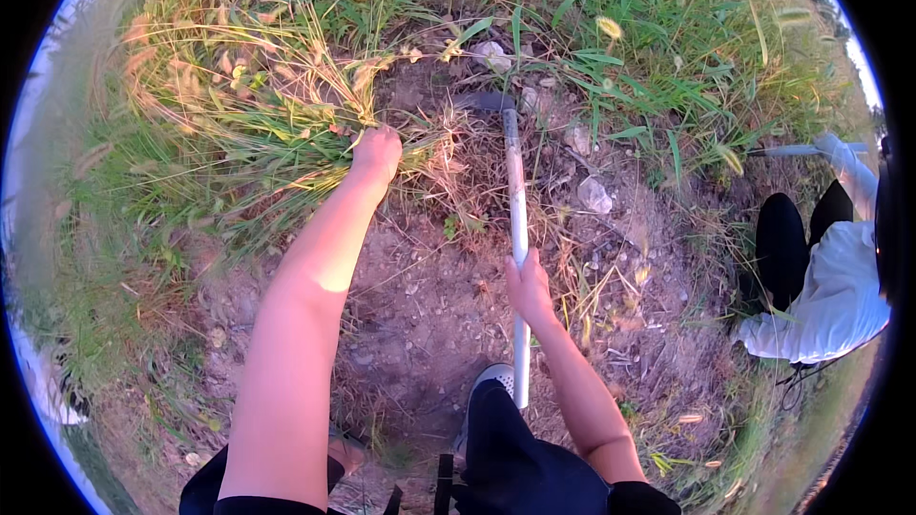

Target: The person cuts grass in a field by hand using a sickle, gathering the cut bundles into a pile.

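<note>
My left hand (377,151) is closed around a bunch of foxtail grass (286,136), its stems and seed heads fanning out to the left and away from me. In my right hand (530,286) is the pale, straight handle (517,207) of a sickle. Its dark metal blade (486,101) points left at the far end, low over the soil beside cut grass roots and dry stubble (458,164). The handle's near end reaches past my fingers to above my shoe (494,379). The base of the held grass is partly hidden by my hand.
To the right a person in a white top (823,300) crouches, a gloved hand (834,146) on another long-handled tool (783,151). Pale stones (594,195) lie in the bare soil (422,300) right of the sickle. Tall green grass (644,28) stands along the far side.
</note>
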A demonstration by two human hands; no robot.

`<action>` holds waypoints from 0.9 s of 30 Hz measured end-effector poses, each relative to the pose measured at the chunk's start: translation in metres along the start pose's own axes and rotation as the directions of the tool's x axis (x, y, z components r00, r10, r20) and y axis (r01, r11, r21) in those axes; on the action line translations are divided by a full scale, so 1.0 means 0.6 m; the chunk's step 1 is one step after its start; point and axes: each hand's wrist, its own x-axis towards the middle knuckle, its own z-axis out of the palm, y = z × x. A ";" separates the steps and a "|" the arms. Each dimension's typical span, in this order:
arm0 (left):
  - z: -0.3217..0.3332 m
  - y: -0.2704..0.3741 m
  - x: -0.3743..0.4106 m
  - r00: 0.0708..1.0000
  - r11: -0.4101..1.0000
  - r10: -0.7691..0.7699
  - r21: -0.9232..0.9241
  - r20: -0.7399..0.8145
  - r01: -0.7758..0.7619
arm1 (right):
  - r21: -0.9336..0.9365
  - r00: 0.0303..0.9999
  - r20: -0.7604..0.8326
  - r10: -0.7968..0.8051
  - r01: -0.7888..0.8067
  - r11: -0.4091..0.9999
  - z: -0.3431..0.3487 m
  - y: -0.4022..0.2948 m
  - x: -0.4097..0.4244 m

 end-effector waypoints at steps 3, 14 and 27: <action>0.063 0.012 -0.037 0.970 0.972 0.077 0.235 -0.233 -0.020 | 0.101 0.998 0.053 0.041 -0.046 0.994 -0.045 -0.078 -0.008; -0.006 0.002 -0.051 0.990 0.968 -0.098 -0.241 -0.097 0.072 | -0.055 0.995 0.103 0.000 0.005 0.998 -0.020 -0.061 0.103; -0.009 0.015 -0.236 0.963 0.994 0.003 -0.104 -0.269 -0.032 | 0.164 0.993 -0.112 0.033 -0.015 0.986 -0.160 -0.019 -0.109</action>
